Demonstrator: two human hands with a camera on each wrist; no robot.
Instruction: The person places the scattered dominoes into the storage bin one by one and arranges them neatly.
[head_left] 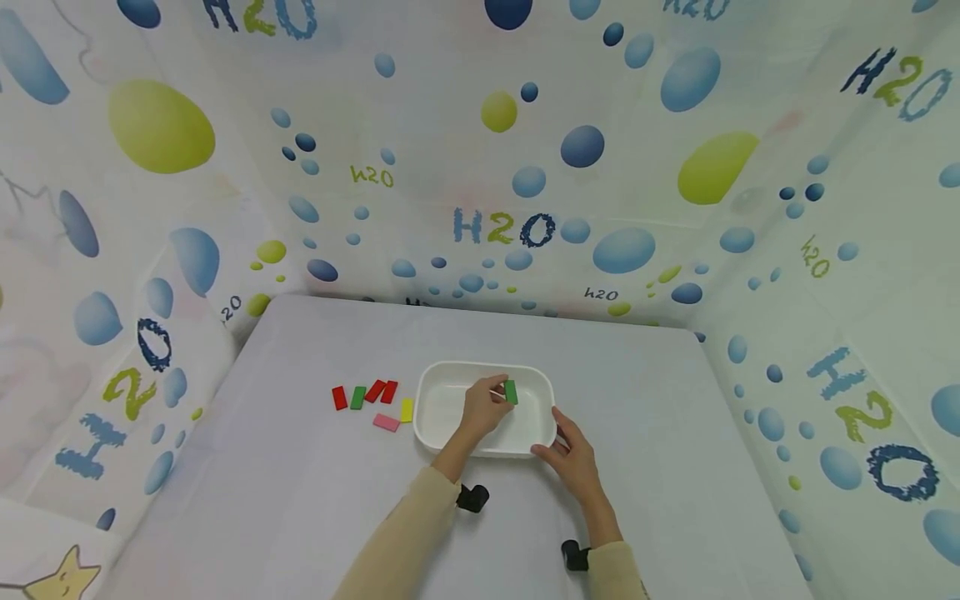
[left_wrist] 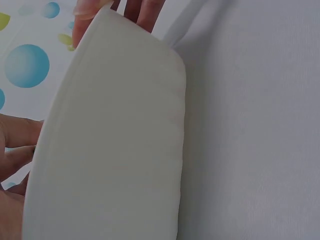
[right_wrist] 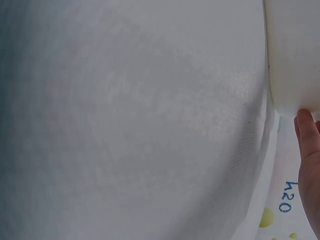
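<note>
Over white tray (head_left: 446,404): green block (head_left: 511,392) in left hand (head_left: 483,407), oblong, seemingly flat.

The tray (head_left: 446,417) is white, the block (head_left: 511,392) above it green.

You can read large blue-and-green "H2O" lettering (head_left: 500,227) on the printed backdrop (head_left: 442,108) beyond the white tray (head_left: 450,400), and more to its left and right. Smaller "h2O" prints (head_left: 368,176) stand beyond and right of the tray. Your right-wrist view shows one sideways, in blue.
</note>
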